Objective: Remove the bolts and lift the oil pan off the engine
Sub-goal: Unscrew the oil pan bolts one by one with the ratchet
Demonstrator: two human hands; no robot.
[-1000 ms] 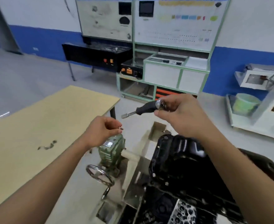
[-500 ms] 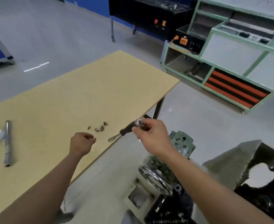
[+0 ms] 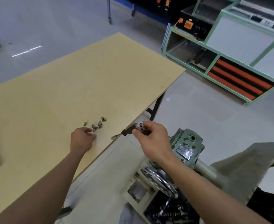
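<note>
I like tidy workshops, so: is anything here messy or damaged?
Small bolts lie loose in a scatter on the wooden table, close to its edge. The green gearbox beside it has chipped, patchy paint.

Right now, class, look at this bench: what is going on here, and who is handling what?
A person stands at a wooden table beside an engine stand. Their left hand is down beside a small cluster of loose bolts on the table; whether it holds one is unclear. Their right hand grips a ratchet by its head, over the table's edge. The stand's green gearbox sits under the right arm.
</note>
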